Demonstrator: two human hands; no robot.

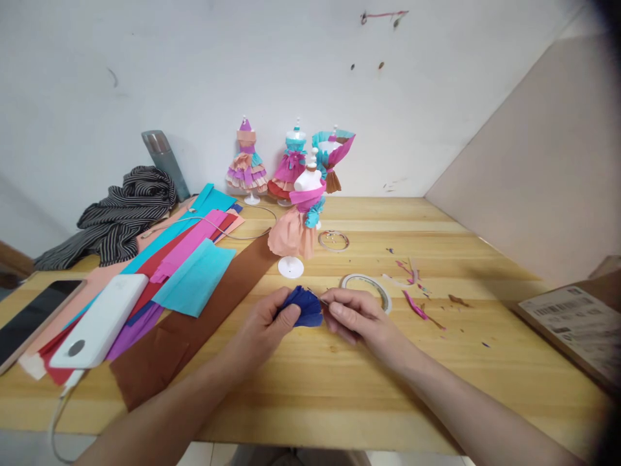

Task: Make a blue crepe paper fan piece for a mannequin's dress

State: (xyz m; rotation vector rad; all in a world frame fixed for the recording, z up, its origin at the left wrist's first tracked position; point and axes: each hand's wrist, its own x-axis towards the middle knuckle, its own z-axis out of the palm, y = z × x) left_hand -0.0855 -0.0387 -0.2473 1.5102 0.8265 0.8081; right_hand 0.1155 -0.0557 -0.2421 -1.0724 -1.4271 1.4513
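Note:
My left hand (275, 317) pinches a small gathered piece of dark blue crepe paper (306, 309) that fans out to the right. At its right edge, my right hand (353, 314) has its fingers pressed together on something thin and dark, too small to make out. Just behind both hands stands a white mini mannequin (307, 180) on a round base, dressed in a pink top, a turquoise bow and a peach skirt (292, 233). A roll of tape (387, 299) lies flat beside my right hand, partly hidden by it.
Left lie crepe paper strips (196, 275), a white power bank (99, 320), a phone (39, 317) and striped cloth (121, 213). A bottle (167, 165) leans against the wall near several dressed mannequins (246, 162). Paper scraps (415, 307) and a cardboard box (572, 330) are on the right.

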